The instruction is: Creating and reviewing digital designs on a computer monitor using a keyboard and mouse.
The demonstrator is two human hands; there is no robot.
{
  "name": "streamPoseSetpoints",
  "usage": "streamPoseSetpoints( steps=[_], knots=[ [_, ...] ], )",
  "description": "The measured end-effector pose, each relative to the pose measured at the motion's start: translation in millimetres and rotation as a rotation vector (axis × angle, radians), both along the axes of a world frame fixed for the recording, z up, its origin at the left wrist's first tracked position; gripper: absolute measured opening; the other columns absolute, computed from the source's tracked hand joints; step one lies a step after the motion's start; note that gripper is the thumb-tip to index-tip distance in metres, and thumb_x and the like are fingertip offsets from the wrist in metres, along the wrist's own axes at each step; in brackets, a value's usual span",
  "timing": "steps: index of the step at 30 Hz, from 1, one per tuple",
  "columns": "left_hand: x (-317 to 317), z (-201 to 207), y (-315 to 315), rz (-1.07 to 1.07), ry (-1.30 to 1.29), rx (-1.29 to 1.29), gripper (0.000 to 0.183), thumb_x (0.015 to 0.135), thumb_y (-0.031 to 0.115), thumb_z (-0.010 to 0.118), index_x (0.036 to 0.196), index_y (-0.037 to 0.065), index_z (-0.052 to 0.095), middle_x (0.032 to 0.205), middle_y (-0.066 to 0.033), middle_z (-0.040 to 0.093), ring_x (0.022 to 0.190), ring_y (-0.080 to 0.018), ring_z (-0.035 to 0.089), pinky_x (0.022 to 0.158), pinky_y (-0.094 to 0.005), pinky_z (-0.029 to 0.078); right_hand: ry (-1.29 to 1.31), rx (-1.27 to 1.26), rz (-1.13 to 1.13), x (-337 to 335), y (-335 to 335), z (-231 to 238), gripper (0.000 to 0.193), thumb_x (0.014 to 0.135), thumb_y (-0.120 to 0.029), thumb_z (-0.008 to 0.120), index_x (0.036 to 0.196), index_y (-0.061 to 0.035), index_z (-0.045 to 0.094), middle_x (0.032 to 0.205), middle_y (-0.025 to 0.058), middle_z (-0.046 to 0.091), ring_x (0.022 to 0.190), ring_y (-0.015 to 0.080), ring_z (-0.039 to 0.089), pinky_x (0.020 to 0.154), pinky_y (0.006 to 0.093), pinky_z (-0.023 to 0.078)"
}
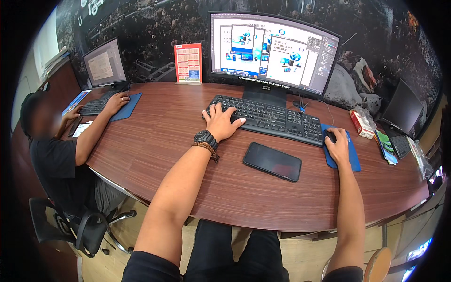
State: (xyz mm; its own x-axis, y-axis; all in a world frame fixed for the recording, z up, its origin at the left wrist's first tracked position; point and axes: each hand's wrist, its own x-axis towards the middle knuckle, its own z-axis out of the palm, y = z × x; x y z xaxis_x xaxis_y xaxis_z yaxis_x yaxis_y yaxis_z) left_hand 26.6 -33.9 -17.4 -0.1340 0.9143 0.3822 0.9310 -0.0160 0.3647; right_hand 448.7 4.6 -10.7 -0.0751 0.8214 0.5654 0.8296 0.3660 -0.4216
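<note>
**Black keyboard under one hand, mouse under the other**

Black keys of a full-size keyboard (268, 117) lie beneath the left hand (221, 123), which rests flat with fingers spread over the keyboard's left end, thumb angled toward the space bar, a position that puts modifier and shortcut keys within reach. A black wristwatch (206, 138) and a beaded bracelet (206, 149) sit on that wrist. The right hand (338, 145) is cupped over a dark mouse (330, 136), fingers draped forward over its buttons; the mouse stands on a blue mouse pad (350, 160) just beside the keyboard's right end, so the forearm can lie straight along the wooden desk (188, 155).

Between the two forearms, near the keyboard but apart from it, a black smartphone (272, 162) lies face up with its screen dark. Behind the keyboard a curved monitor (275, 49) shows a layout program with several document windows.

Far to the left, another person (56, 160) sits at a second monitor (104, 62), hands on their own keyboard. A red card stand (188, 63) stands against the wall.
</note>
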Motion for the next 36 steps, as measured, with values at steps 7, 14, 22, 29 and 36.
streamPoseSetpoints(
  steps=[7,14,22,29,36],
  knots=[
    [0.1,-0.1,-0.1,0.002,0.004,-0.005,0.062,0.089,0.060,0.061,0.135,0.018,0.060,0.150,-0.0315,0.033,0.144,-0.0482,0.020,0.113,-0.0710,0.004,0.005,0.016,0.000,2.8,3.8,-4.3,0.033,0.083,-0.020,0.067,0.112,-0.0064,0.069,0.119,0.0173,0.057,0.113,0.0359,0.058,0.098,0.0427,0.047],
    [0.1,-0.4,0.7,0.004,0.008,-0.008,0.062,0.089,0.060,0.061,0.135,0.018,0.060,0.150,-0.0313,0.033,0.144,-0.0476,0.020,0.113,-0.0711,0.004,-0.009,0.017,0.008,5.1,6.4,-5.9,0.034,0.085,-0.023,0.069,0.114,-0.0064,0.069,0.120,0.0176,0.057,0.114,0.0361,0.057,0.099,0.0428,0.046],
    [0.1,0.7,-0.5,0.003,0.004,-0.016,0.062,0.089,0.060,0.061,0.135,0.018,0.060,0.151,-0.0317,0.032,0.144,-0.0477,0.019,0.113,-0.0708,0.004,0.009,0.019,0.020,2.4,4.9,-4.3,0.035,0.084,-0.022,0.068,0.115,-0.0059,0.068,0.120,0.0178,0.056,0.114,0.0364,0.057,0.099,0.0431,0.046],
    [2.7,0.1,-0.1,0.016,0.012,0.013,0.059,0.091,0.058,0.060,0.133,0.017,0.061,0.151,-0.0321,0.031,0.144,-0.0474,0.019,0.112,-0.0719,0.004,0.029,0.059,0.017,1.1,0.7,-2.1,0.034,0.083,-0.019,0.067,0.115,-0.0065,0.067,0.120,0.0174,0.056,0.113,0.0370,0.058,0.098,0.0435,0.046],
    [-1.1,-4.6,5.8,0.059,0.022,0.171,0.039,0.093,0.035,0.064,0.124,0.013,0.066,0.145,-0.0262,0.040,0.140,-0.0434,0.028,0.112,-0.0684,0.019,-0.006,0.009,-0.048,2.9,2.4,-5.1,0.034,0.082,-0.021,0.066,0.114,-0.0087,0.068,0.121,0.0170,0.057,0.115,0.0373,0.057,0.099,0.0441,0.046]
  ],
)
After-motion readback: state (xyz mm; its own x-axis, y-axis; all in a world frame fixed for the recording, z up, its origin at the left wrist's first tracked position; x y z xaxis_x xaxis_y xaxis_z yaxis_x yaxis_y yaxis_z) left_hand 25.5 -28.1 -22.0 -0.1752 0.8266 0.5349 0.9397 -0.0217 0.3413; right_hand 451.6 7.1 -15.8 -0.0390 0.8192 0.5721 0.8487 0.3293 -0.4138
